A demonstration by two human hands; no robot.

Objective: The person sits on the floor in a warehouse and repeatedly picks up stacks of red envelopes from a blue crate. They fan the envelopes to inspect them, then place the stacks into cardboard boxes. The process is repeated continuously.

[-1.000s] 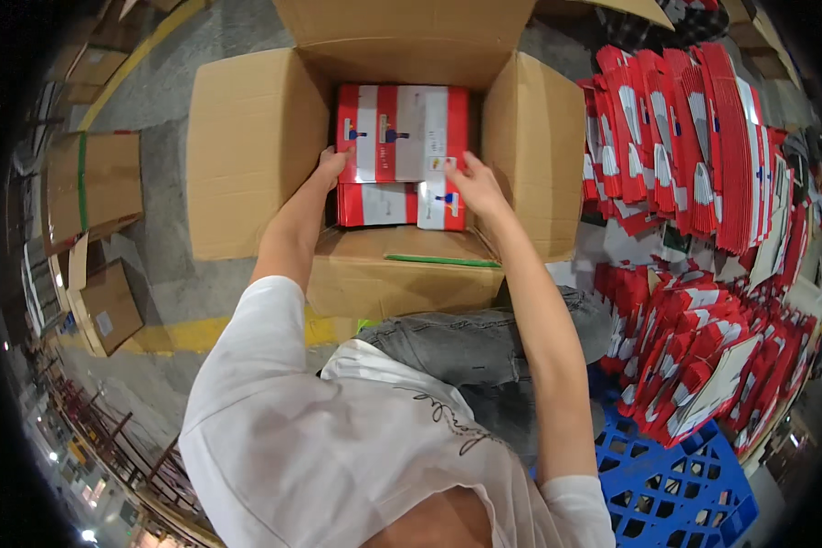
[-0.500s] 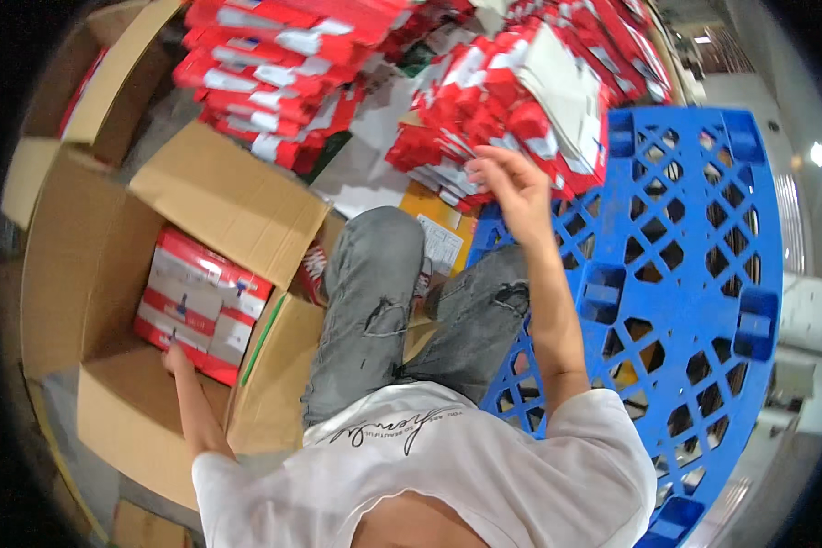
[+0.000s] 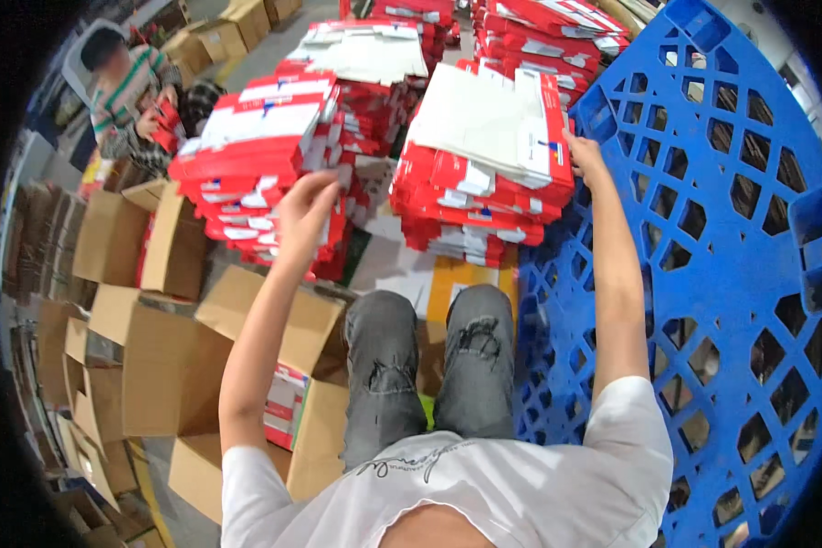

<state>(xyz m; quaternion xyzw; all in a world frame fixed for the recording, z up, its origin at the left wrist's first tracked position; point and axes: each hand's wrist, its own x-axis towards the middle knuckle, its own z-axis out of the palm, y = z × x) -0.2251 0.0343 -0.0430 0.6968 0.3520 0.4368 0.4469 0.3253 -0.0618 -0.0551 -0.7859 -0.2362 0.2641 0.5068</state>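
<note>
Red-and-white flat cardboard packages lie piled in a right stack (image 3: 475,196) and a left stack (image 3: 247,146) ahead of me. White sheets (image 3: 479,114) cover part of the right stack's top. My right hand (image 3: 588,161) is at the right edge of that stack, its fingers loosely bent against the edge and gripping nothing visible. My left hand (image 3: 305,212) hovers by the near right side of the left stack, fingers loosely bent and apart, with nothing in it. Below my left forearm, an open carton (image 3: 315,420) has red-and-white packages (image 3: 285,405) inside, partly hidden by my arm.
A blue plastic pallet (image 3: 731,210) with a lattice surface stands along my right side. More open cartons (image 3: 169,365) crowd the left. A seated person (image 3: 132,100) at the far left holds a red item. Further red-and-white stacks (image 3: 543,41) stand behind.
My left hand has left the packages in the carton and risen to the left stack. My right hand has moved from the right stack's near left side to its right edge. The view has tilted up.
</note>
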